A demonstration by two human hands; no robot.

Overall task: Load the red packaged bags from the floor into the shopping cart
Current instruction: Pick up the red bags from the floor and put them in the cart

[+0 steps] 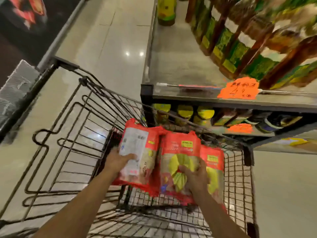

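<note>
A black wire shopping cart (72, 134) fills the lower left and middle of the head view. My left hand (118, 160) grips a red packaged bag (145, 148) showing its white label side, held over the cart's basket. My right hand (193, 177) grips a second red packaged bag (180, 148) with a yellow fan design. A third red bag (213, 162) lies just behind it to the right, partly hidden. All three bags sit side by side above the cart's wire mesh floor.
A metal store shelf (180, 69) stands right of the cart with brown bottles (240, 40) on top and yellow-capped jars (185, 114) below. Orange price tags (240, 91) hang on its edge. Glossy tiled floor (116, 40) runs ahead. A dark display (20, 23) borders the left.
</note>
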